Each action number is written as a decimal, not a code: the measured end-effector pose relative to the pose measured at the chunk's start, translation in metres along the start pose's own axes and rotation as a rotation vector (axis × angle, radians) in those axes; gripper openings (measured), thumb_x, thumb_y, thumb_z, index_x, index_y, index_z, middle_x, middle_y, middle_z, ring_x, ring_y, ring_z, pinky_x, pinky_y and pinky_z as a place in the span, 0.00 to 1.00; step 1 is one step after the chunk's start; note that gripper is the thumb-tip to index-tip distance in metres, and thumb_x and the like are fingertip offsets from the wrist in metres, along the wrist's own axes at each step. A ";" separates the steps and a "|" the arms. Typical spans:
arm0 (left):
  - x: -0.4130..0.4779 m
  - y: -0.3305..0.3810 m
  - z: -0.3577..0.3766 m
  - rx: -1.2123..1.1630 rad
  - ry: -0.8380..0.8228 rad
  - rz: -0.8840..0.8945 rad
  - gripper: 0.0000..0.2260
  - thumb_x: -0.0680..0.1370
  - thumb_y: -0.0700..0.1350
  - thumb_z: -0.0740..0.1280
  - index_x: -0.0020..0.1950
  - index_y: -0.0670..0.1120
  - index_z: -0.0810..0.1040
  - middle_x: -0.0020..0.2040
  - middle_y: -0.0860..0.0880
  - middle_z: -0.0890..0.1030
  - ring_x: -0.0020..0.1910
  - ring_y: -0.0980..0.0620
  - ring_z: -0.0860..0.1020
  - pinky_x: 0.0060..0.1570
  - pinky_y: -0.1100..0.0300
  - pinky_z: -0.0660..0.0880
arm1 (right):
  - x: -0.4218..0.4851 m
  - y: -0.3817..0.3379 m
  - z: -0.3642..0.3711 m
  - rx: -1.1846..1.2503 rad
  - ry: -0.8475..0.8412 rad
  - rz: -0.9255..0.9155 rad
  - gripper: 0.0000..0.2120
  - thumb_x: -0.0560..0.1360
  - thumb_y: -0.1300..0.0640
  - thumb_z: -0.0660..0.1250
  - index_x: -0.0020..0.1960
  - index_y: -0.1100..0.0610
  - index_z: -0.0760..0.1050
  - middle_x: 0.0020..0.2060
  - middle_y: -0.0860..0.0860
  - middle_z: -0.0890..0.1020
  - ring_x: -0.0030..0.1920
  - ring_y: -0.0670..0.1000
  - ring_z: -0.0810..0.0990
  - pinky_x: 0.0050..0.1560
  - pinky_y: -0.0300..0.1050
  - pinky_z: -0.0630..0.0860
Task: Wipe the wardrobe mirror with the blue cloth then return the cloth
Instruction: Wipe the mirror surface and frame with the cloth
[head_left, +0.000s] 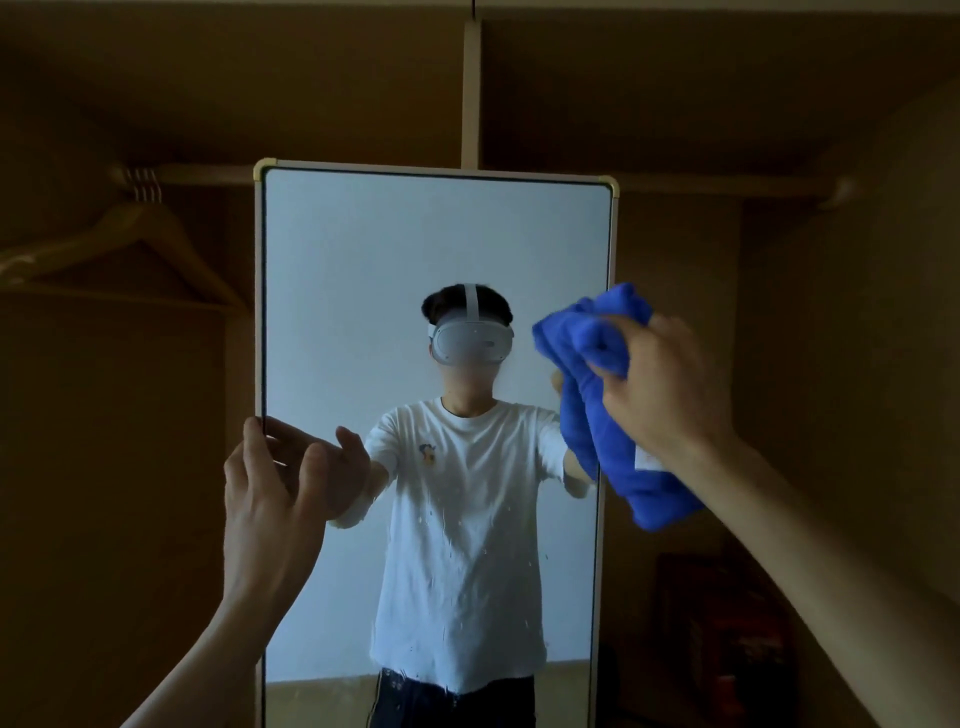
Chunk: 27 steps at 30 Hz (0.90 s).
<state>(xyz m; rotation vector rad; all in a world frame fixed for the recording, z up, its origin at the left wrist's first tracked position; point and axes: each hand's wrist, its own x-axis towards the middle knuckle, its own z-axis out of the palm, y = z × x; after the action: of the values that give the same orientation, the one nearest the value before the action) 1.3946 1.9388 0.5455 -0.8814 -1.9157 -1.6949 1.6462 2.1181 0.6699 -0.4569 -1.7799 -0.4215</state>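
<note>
Upper mirror (436, 234) is unobstructed; hangers (119, 244) crowd the left rail (208, 174).

Bedroom wardrobe interior: wooden hangers (119, 249) on a rail (208, 174), framed mirror (436, 364).

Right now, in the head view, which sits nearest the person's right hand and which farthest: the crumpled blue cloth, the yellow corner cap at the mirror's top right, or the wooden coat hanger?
1. Crumpled blue cloth: gripped in the right hand itself.
2. Yellow corner cap: above the hand, top right of the mirror.
3. Wooden coat hanger: far left, hanging up.
</note>
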 end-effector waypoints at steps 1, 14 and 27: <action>0.001 -0.002 -0.001 -0.001 -0.005 0.002 0.38 0.78 0.66 0.55 0.84 0.50 0.51 0.81 0.44 0.59 0.74 0.38 0.68 0.64 0.38 0.74 | 0.005 0.003 0.000 0.031 0.049 0.058 0.07 0.74 0.63 0.68 0.51 0.61 0.79 0.37 0.57 0.77 0.38 0.50 0.72 0.42 0.41 0.67; 0.022 -0.015 -0.006 -0.093 0.054 0.006 0.28 0.82 0.61 0.57 0.79 0.48 0.67 0.70 0.43 0.73 0.65 0.43 0.74 0.54 0.50 0.73 | -0.007 -0.032 0.025 -0.083 0.123 0.167 0.15 0.71 0.62 0.73 0.57 0.61 0.78 0.43 0.61 0.78 0.42 0.59 0.79 0.45 0.52 0.79; 0.023 -0.015 -0.006 -0.179 0.079 -0.029 0.31 0.80 0.65 0.48 0.78 0.54 0.67 0.73 0.51 0.72 0.64 0.58 0.70 0.60 0.54 0.69 | -0.003 -0.120 0.059 0.120 -0.026 0.258 0.19 0.74 0.58 0.64 0.65 0.54 0.76 0.53 0.58 0.74 0.48 0.57 0.76 0.44 0.41 0.64</action>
<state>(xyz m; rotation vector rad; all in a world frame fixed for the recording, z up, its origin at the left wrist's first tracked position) 1.3674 1.9365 0.5519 -0.8411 -1.7537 -1.9123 1.5370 2.0442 0.6468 -0.6004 -1.7327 -0.1279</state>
